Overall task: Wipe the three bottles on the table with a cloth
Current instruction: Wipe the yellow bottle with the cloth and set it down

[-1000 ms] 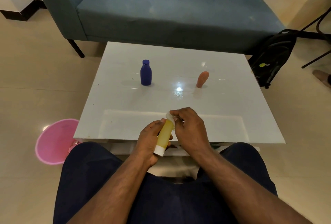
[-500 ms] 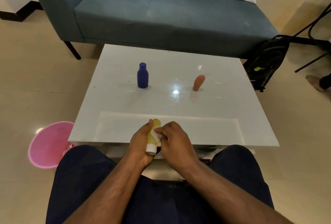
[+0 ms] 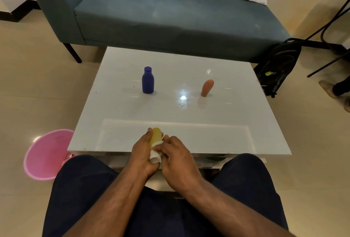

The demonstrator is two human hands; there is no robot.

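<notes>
While the left hand [image 3: 143, 152] grips the yellow bottle [image 3: 155, 136] with its fingers curled around the body, the right hand [image 3: 177, 156] is close against it from the other side, and its fingertips pinch a small white cloth [image 3: 155, 156] onto the lower part of the bottle. Both forearms come from the lap and meet over the near edge of the white table [image 3: 236, 123], so the two hands are touching each other around the bottle. It points away from the person, its rounded yellow end above the left thumb, and the white lower end is mostly covered by the cloth. Further on the table the blue bottle [image 3: 148, 80] stands upright at the left, and the orange bottle [image 3: 207, 88] stands at the right, leaning a little; they are well apart from each other and from the hands. A pink bucket [image 3: 47, 154] is on the floor left of the table, and a blue sofa [image 3: 170, 19] is behind it
</notes>
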